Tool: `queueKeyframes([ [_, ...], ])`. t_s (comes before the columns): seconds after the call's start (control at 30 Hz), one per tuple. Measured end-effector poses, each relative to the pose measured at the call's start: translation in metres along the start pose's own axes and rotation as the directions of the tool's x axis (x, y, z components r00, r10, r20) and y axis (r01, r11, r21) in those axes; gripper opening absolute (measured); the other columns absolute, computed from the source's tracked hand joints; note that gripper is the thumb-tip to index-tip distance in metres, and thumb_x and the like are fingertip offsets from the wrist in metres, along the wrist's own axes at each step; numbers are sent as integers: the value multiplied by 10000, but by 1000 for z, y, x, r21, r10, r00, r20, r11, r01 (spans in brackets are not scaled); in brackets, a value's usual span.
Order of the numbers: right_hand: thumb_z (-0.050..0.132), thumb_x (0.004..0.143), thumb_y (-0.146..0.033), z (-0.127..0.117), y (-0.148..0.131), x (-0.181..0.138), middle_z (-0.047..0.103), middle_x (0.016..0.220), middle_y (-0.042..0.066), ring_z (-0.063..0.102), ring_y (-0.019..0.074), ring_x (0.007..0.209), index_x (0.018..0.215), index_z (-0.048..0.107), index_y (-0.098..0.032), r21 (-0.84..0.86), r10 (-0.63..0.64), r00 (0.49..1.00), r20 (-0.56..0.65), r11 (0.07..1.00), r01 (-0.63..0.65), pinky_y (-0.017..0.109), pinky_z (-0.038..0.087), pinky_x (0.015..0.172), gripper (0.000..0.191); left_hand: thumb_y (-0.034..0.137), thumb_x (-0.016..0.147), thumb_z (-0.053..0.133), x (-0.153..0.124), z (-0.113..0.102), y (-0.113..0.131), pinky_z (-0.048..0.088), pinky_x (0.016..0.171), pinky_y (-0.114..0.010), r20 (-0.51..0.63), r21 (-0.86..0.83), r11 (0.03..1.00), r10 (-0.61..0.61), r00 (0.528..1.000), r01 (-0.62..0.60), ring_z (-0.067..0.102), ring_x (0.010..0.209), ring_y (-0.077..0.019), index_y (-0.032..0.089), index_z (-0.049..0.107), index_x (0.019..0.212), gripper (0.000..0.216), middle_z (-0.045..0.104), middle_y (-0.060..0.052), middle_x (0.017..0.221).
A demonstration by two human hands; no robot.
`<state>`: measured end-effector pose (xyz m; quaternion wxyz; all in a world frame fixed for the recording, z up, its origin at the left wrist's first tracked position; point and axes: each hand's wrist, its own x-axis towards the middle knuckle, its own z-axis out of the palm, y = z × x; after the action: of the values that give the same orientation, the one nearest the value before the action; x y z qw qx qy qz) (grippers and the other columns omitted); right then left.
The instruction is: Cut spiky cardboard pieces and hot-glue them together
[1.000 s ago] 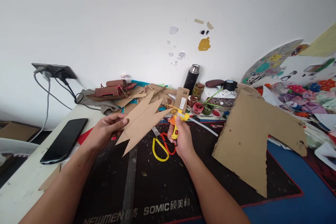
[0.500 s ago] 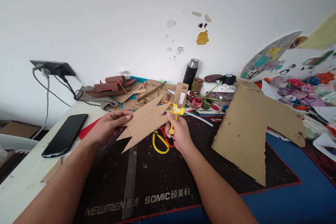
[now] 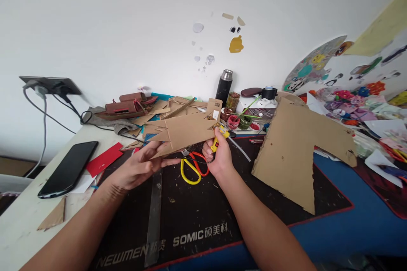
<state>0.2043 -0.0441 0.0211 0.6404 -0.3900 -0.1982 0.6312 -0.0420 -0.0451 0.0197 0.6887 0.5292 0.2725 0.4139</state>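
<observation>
My left hand point(image 3: 140, 165) supports a cut cardboard piece point(image 3: 187, 131) from below, its fingers reaching under the near left edge. The cardboard has pointed, notched ends and is tilted above the mat. My right hand point(image 3: 220, 154) is closed around a yellow hot glue gun point(image 3: 218, 140), with a whitish glue stick point(image 3: 241, 148) sticking out of its back. The gun's nozzle end is at the cardboard's right end, partly hidden. Below the cardboard lie scissors point(image 3: 191, 179) with one yellow and one red handle.
A ruler point(image 3: 154, 216) lies on the dark mat point(image 3: 197, 211). To the right rests a large cardboard sheet point(image 3: 286, 152); to the left, a phone point(image 3: 68, 169) and red paper point(image 3: 104, 159). Behind are cardboard scraps, a black flask point(image 3: 224, 89) and paint jars point(image 3: 233, 121).
The cardboard piece has turned flatter and its near end has risen. My left hand has shifted from its left side to underneath. The glue gun has tilted. The camera view has turned slightly right.
</observation>
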Motion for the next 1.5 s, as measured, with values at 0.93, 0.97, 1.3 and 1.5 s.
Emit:
queueKeyframes([
  [0.93,866,727,-718,13,32,-13,666,578,-21,466,82,337,933,642,-176,-268,106,967,231,963,-42,195,181,330,621,306,699,961,25,-32,8,665,725,-274,-715,-207,941,41,697,-268,771,825,-204,167,783,976,358,850,-44,1006],
  [0.97,877,712,-706,14,32,-13,681,594,-11,483,85,340,914,633,-179,-293,125,965,232,955,-53,194,181,330,614,307,671,975,25,-31,8,666,719,-277,-714,-202,945,37,699,-257,770,809,-202,168,783,962,375,848,-46,995],
  [1.3,887,711,-629,36,17,3,602,548,-59,509,102,392,1009,663,-180,-385,101,967,235,923,-3,178,209,361,584,344,576,1000,25,-25,12,651,610,-273,-740,-186,955,19,672,-232,744,693,-193,175,815,930,434,834,-54,899],
  [1.5,845,739,-728,23,38,5,608,572,-51,506,95,380,880,585,-207,-401,198,926,323,915,-56,190,210,354,599,373,598,986,26,-24,9,659,658,-315,-772,-98,967,75,632,-234,758,738,-222,193,800,937,426,837,-52,936],
])
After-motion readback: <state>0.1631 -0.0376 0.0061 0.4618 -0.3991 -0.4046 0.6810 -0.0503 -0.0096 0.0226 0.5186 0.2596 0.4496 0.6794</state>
